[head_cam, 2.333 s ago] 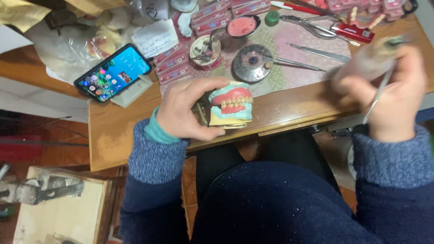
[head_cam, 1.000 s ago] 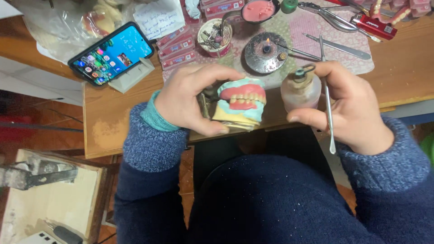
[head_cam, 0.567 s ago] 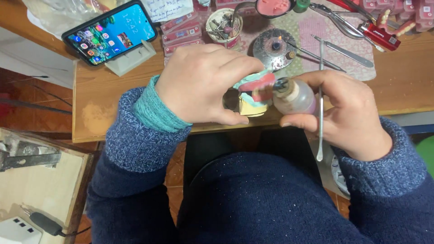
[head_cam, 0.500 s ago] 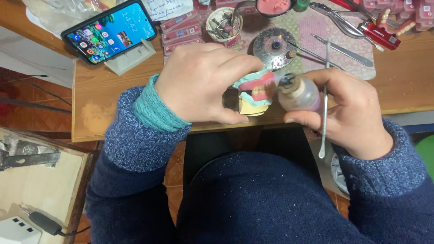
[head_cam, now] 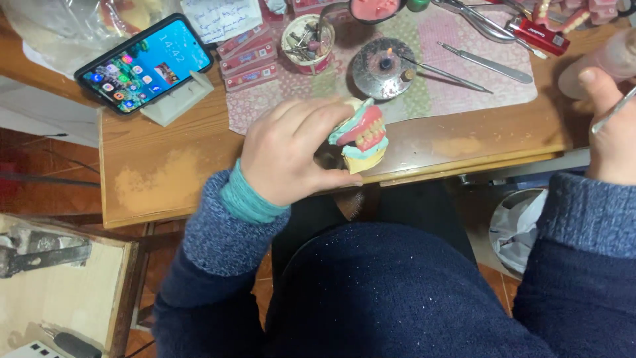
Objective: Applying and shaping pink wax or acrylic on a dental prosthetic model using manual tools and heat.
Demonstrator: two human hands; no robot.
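Basically the wooden bench (head_cam: 172,179) has a bare strip along its near edge, from the left corner across to under the left hand (head_cam: 288,156); that strip is the only open room on it. Back half is crowded: a patterned mat (head_cam: 424,93) with a round metal burner (head_cam: 383,66) showing a small flame, two slim metal instruments (head_cam: 487,63) lying flat right of it, a small cup of burs (head_cam: 308,41), red tooth cards (head_cam: 248,59), and a red-handled tool (head_cam: 540,33) at the far right. A phone (head_cam: 146,61), screen lit, leans on a white stand (head_cam: 177,103) at the back left, well apart from the hand. Below the bench edge on the right sits a bin with a white bag (head_cam: 520,229).

Left forearm comes up from lower left in a blue knit sleeve with a teal cuff, wrist over the front edge, back of hand up. Its fingers curl round a dental model (head_cam: 361,136), thumb under, fingertips on top: a firm grasp. The model, pale base with pink gums and teeth, pokes out right of the hand, tilted, just over the bench's front edge.

Right hand (head_cam: 613,132) is at the frame's right edge, raised, partly cut off. It closes on a thin metal tool (head_cam: 613,113) and a pale bottle (head_cam: 599,59), blurred, thumb against the bottle. Well apart from the model.
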